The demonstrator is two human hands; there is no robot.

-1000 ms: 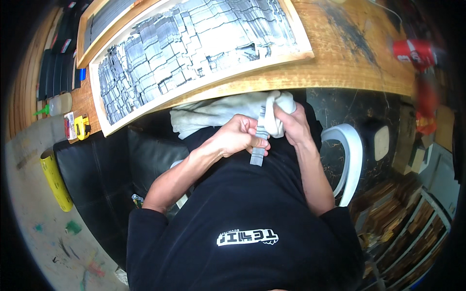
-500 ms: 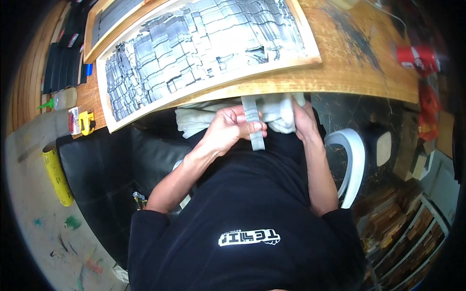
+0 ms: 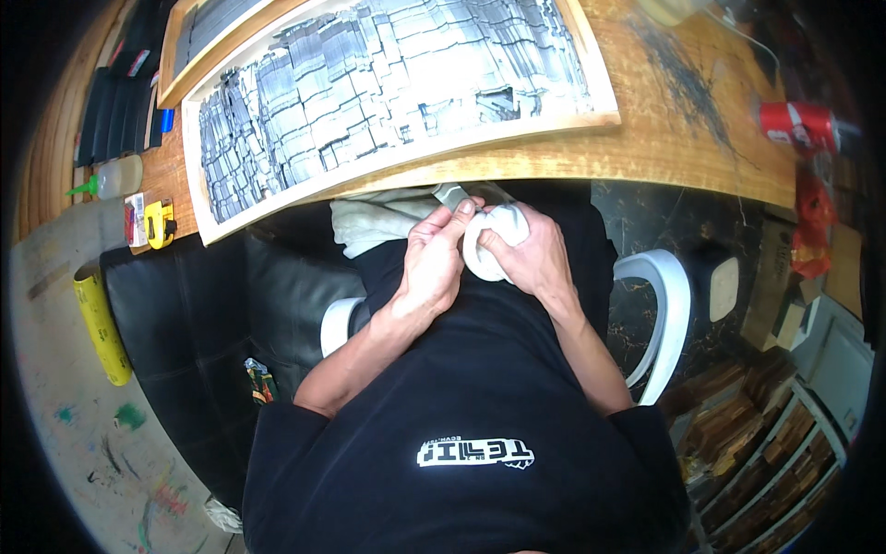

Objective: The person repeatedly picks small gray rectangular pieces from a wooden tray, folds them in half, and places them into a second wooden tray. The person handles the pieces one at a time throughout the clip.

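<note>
Black fabric fills the near foreground: the person's dark shirt (image 3: 471, 462), seen from above, with both bare forearms rising from it toward the middle of the view. The left hand (image 3: 432, 263) and right hand (image 3: 531, 258) meet just over the lap, close to the body, likely so the work stays steady. Between them sits a white roll of tape (image 3: 491, 242); the right hand's fingers are curled closed around it, cradling it from the right. The left hand's thumb and fingertips are pinched shut on the strip's loose end (image 3: 454, 197), a short greyish strip running up and slightly left from the roll toward the table, its long axis pointing away from the person. A pale cloth (image 3: 378, 222) lies on the lap just left of the hands. A white chair arm (image 3: 669, 314) curves to the right. Farther off is the wooden table (image 3: 683, 138), bearing a large grey-and-white painted panel (image 3: 388, 88) in a light frame, with a red can (image 3: 798, 125) at right and a yellow tape measure (image 3: 159, 224) at left.
</note>
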